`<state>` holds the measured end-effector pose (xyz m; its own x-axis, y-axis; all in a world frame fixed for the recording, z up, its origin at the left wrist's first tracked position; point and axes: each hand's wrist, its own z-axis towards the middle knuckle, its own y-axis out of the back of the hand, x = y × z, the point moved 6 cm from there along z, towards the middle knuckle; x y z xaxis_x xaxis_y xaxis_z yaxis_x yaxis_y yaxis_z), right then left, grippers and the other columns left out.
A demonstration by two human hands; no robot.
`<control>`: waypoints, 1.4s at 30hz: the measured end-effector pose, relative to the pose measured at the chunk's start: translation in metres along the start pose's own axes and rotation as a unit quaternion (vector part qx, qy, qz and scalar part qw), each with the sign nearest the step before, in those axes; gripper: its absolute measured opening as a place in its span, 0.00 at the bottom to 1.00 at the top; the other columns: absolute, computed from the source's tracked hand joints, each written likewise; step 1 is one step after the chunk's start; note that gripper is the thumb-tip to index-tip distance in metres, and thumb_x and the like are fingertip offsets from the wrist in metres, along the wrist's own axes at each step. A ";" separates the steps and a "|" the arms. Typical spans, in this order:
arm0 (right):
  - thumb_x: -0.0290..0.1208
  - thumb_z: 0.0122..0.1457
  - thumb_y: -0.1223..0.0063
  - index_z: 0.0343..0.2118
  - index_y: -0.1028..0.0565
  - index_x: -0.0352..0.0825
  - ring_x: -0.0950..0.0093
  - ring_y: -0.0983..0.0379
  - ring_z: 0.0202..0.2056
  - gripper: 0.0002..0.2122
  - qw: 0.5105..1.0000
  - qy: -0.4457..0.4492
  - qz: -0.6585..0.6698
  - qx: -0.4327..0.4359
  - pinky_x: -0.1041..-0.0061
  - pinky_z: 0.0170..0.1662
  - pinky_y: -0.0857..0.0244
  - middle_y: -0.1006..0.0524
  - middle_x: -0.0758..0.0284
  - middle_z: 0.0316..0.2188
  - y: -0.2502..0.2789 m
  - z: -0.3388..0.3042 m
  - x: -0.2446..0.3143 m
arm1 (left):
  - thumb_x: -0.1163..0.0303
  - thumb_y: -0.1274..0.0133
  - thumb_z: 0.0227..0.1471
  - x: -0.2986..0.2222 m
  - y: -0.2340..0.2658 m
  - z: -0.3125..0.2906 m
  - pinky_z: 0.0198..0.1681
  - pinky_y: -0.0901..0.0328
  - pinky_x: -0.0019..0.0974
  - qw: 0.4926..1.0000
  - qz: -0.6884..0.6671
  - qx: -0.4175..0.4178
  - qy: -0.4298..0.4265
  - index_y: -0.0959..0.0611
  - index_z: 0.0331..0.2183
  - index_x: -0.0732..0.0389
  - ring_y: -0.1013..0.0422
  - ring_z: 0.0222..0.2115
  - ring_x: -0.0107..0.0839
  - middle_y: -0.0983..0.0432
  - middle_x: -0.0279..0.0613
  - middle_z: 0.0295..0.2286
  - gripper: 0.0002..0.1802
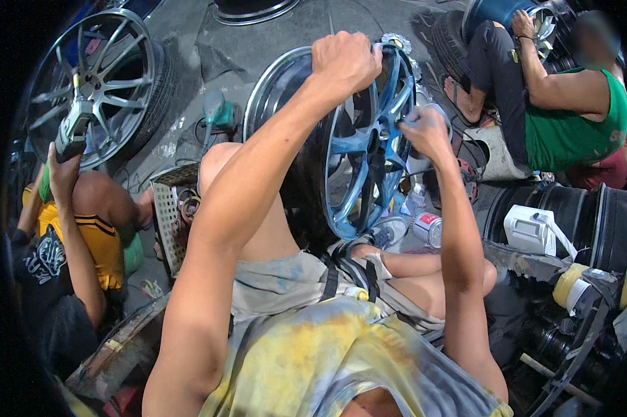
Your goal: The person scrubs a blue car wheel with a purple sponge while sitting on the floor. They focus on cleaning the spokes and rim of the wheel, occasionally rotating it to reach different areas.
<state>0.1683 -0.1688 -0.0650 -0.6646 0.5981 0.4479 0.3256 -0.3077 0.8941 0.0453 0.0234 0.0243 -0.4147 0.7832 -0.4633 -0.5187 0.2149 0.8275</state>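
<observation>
A car wheel rim [347,144] with blue spokes and a silver lip stands upright between my legs, its spoked face turned to the right. My left hand [345,61] is closed over the top edge of it. At the right of the spoked face is my right hand [428,132], slightly blurred, its fingers bent together close to a spoke. Something small and dark shows at those fingertips, too unclear to name. The lower part of the wheel sits beside my sandalled foot [386,233].
A green power tool [218,110] and a plastic basket [169,226] are to the left. Further left, a person holds a tool [74,132] at a silver wheel [101,87]. A can [427,228], black rims [581,222] and a person in green [571,118] are to the right.
</observation>
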 end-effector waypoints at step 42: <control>0.45 0.55 0.36 0.45 0.18 0.40 0.51 0.26 0.53 0.18 0.957 -0.190 -0.018 0.219 0.57 0.56 0.32 0.20 0.52 0.47 -0.188 -0.167 -0.213 | 0.50 0.41 0.60 0.122 -0.012 0.011 0.32 0.37 0.29 0.906 -0.363 0.093 0.199 0.13 0.36 0.67 0.31 0.26 0.23 0.22 0.34 0.26 0.25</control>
<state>0.1360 -0.3617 -0.3297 -0.4154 0.8539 0.3135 0.6126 0.0079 0.7904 0.0091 0.1225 -0.0385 -0.2711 0.1321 -0.9534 -0.6428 0.7124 0.2815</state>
